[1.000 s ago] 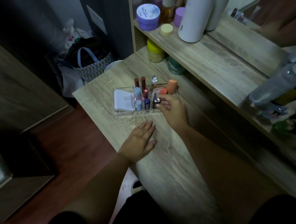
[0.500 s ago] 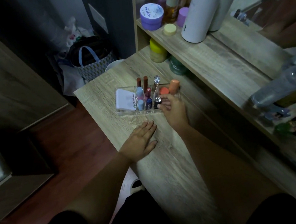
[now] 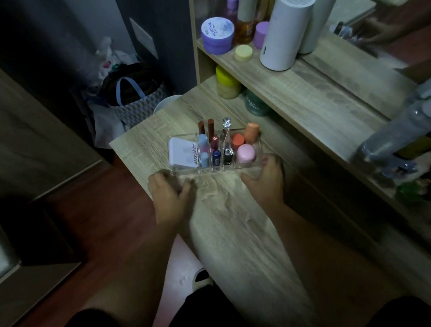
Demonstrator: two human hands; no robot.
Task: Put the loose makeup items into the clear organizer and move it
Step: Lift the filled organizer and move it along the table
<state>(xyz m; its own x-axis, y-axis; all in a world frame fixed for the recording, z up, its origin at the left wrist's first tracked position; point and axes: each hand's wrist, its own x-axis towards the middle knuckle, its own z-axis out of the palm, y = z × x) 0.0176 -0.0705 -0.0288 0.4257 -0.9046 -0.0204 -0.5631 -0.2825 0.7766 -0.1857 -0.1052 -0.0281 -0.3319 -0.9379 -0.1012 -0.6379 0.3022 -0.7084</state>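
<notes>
The clear organizer [image 3: 247, 166] sits on the wooden desk [image 3: 231, 229]. It holds a white compact [image 3: 181, 154], several upright lipsticks [image 3: 215, 147], a clear-capped tube [image 3: 227, 124], a pink round pot [image 3: 246, 153] and two orange pieces [image 3: 251, 133]. My left hand [image 3: 169, 194] curls around its near left corner. My right hand [image 3: 264, 181] curls around its near right corner. Both hands touch the organizer, thumbs in front and fingers at its ends. The hands are slightly blurred.
A raised shelf [image 3: 295, 89] runs along the right with a purple jar [image 3: 217, 35], bottles and a tall white cylinder [image 3: 287, 27]. A yellow jar [image 3: 227, 82] and green jar [image 3: 254, 103] stand below it. Bags [image 3: 132, 100] lie on the floor beyond the desk's far end.
My left hand left its flat rest on the desk and moved up to the organizer's left corner. My right hand drew out of the compartments to the right corner, uncovering the pink pot.
</notes>
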